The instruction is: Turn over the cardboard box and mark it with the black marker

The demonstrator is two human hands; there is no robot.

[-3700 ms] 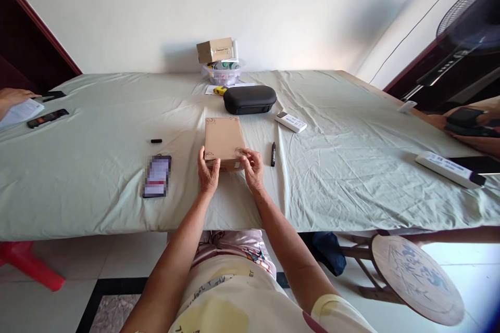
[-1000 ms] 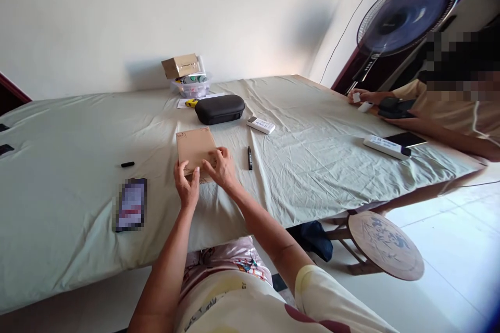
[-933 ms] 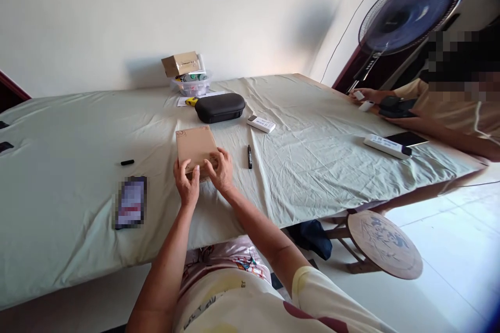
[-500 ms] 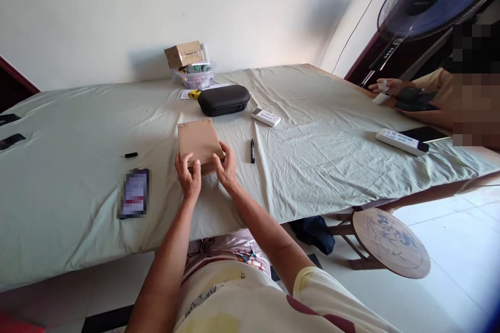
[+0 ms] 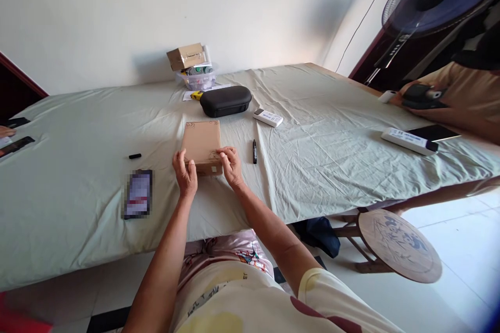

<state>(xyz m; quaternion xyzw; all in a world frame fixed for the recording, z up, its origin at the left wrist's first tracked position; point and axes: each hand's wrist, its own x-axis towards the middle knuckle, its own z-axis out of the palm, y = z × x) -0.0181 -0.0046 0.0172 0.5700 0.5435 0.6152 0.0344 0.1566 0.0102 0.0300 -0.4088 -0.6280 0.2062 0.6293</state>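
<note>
A brown cardboard box (image 5: 202, 141) with dark printed corners sits on the cloth-covered table in front of me, its front side facing me. My left hand (image 5: 185, 174) grips its near left corner, with the thumb at the front and the fingers along the left side. At the near right corner, my right hand (image 5: 231, 166) has its thumb and fingers closed on the edge. To the right lies a black marker (image 5: 254, 151), apart from its cap (image 5: 135, 156) on the left. A phone (image 5: 138, 193) with a blurred screen lies left of my left hand.
Behind the box are a black zip case (image 5: 225, 101) and a white device (image 5: 267, 117). A plastic tub (image 5: 198, 80) carries a small carton (image 5: 185, 56). Another person's arm (image 5: 437, 109) rests at right, near a second white device (image 5: 409, 140). A stool (image 5: 400, 245) stands below.
The box has turned so its front edge lies squarer to me, and more of its front side shows. My right hand has shifted slightly outward. Another person's hand appears at far left.
</note>
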